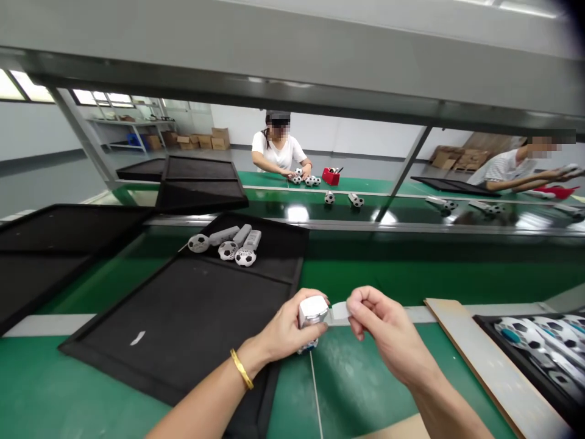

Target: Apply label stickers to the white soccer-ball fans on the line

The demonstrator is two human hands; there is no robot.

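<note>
My left hand (286,329) is closed round a white soccer-ball-headed handheld device (314,306), its pale end facing up. Part of its patterned head shows below my fingers. Between the thumb and fingers of my right hand (386,323) is a small white strip (340,311), like a sticker or tab. The strip reaches across to the device's right side; whether it is attached there I cannot tell. Just left of my hands lies a large black tray (183,317), with several similar soccer-ball devices (245,256) at its far end.
A white paper scrap (138,338) lies in the black tray. To the right are a long board (484,366) and another black tray of devices (539,347). Across the green conveyor (365,268), two people handle similar devices near a red box (331,177). A grey beam (292,55) runs overhead.
</note>
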